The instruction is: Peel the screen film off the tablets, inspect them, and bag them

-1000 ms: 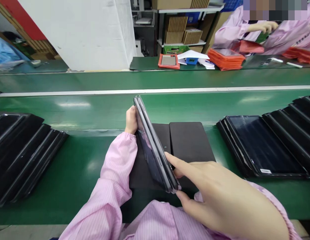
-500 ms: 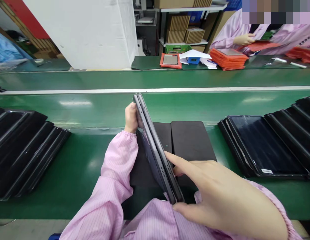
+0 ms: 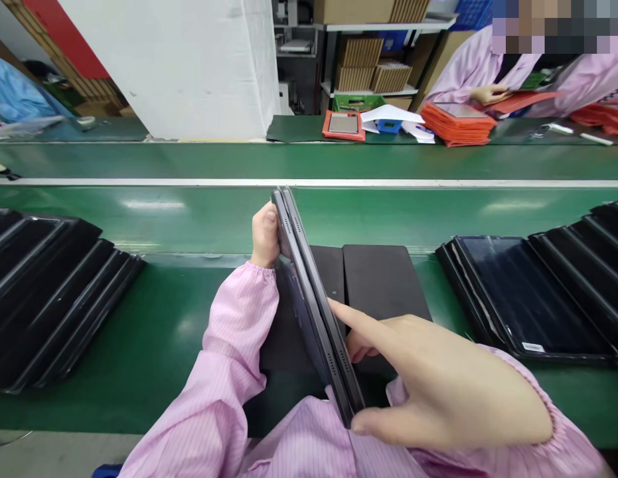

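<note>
Two dark tablets [image 3: 318,305] stand on edge, face to face, tilted in front of my body with their speaker-holed sides turned up. My left hand [image 3: 265,234] is closed around their far end, thumb up on the outer side. At the near end my right hand [image 3: 433,382] has its thumb at the lower corner and its index finger against the right face; the other fingers curl partly out of sight behind. Beneath the tablets lies an opened black cover [image 3: 386,279] on the green bench, its left half partly hidden.
Black tablets in cases overlap in a row at left [image 3: 50,299], and another row with a dark-screened tablet [image 3: 532,292] is at right. Beyond the white strip [image 3: 309,182], orange sleeves [image 3: 458,126] are stacked near a co-worker's hand [image 3: 489,93]. A white pillar [image 3: 189,66] stands behind.
The tablets and both hands have shifted slightly right in view, along with a small shift of the whole scene. The tablets' near end sits a little lower. The grip looks the same.
</note>
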{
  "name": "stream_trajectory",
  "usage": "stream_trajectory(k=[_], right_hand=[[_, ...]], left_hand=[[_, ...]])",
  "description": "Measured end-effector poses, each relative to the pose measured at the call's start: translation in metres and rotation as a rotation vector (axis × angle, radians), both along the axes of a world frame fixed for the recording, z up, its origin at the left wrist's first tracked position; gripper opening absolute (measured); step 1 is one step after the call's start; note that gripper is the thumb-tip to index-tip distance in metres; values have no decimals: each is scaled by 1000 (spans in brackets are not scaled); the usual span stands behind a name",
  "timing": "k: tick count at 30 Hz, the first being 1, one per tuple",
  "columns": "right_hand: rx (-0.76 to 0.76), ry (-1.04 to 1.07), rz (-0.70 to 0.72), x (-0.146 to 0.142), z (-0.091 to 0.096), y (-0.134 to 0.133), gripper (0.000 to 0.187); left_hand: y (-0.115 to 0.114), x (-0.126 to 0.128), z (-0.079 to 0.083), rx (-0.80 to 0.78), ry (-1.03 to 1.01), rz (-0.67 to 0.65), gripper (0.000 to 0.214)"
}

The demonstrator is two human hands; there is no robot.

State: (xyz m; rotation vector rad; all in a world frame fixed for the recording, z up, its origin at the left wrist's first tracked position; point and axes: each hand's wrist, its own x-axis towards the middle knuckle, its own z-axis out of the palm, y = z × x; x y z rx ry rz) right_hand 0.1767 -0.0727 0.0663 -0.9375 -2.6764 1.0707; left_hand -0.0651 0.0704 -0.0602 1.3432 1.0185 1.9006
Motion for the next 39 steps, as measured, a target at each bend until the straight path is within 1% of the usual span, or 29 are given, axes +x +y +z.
stream_trajectory(k=[3, 8, 11, 15, 18, 20, 22, 25, 27, 29, 31, 35, 39], right_hand=[[-31, 20, 11, -1, -5, 6, 89], [-110, 33, 28, -4, -7, 12, 86], [-131, 29, 42, -3, -6, 16, 82], [-175, 71, 99, 2, -8, 24, 67], [-213, 118, 129, 2, -11, 26, 66], [-219, 126, 99, 1, -11, 25, 68], [-213, 111, 30, -2, -11, 22, 68], [-196, 70, -66, -6, -9, 20, 60], [-178, 54, -91, -7, -8, 20, 50], [-169, 39, -84, -8, -8, 22, 42], [-169, 25, -61, -7, -7, 24, 38], [-150, 36, -27, -4, -7, 27, 35], [-169, 41, -14, -3, -6, 28, 34]], left_hand=[[-4, 2, 3, 30, -4, -40, 70], [-5, 4, 5, 17, -10, -36, 70], [-3, 4, 3, 38, 7, -46, 69], [-1, 3, 0, 78, 38, -45, 66], [1, 2, -3, 102, 63, -46, 64], [2, 2, -4, 108, 77, -47, 63], [2, 2, -4, 111, 91, -42, 63], [2, 1, -4, 127, 129, -20, 61], [2, 1, -4, 149, 160, -6, 58], [1, 0, -4, 166, 178, -3, 57], [1, 0, -4, 171, 180, -9, 57], [2, 1, -4, 165, 179, -10, 56], [2, 1, -4, 154, 187, 8, 57]])
